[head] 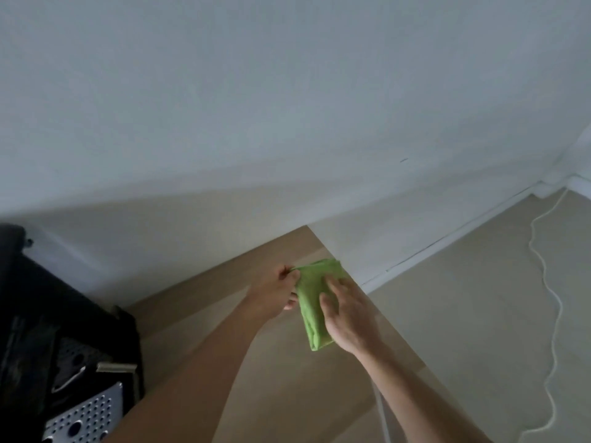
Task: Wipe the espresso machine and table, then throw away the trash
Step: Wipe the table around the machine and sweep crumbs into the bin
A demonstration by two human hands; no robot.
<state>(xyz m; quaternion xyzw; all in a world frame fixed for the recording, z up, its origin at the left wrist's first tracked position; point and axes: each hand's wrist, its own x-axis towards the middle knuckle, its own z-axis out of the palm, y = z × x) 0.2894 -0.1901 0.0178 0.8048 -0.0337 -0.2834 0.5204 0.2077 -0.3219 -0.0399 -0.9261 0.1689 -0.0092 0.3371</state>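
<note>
Perforated silver drip tray (86, 417) fronts the black espresso machine (32, 314), near left on the pale wooden tabletop (198, 314). Farther on, at the tabletop's far corner, lies a folded green cloth (307, 314). The left hand (275, 292) pinches its edge and the right hand (348, 318) presses flat on it. A white cable (550, 298) trails across the floor beyond.

No lettering, brand, number or sign can be read anywhere here. The black espresso machine (48, 314) at the left edge of the tabletop (287, 394) shows only dark panels and a perforated metal tray, too dim and blurred for any label. The green cloth (311, 289) near the far corner is plain.
</note>
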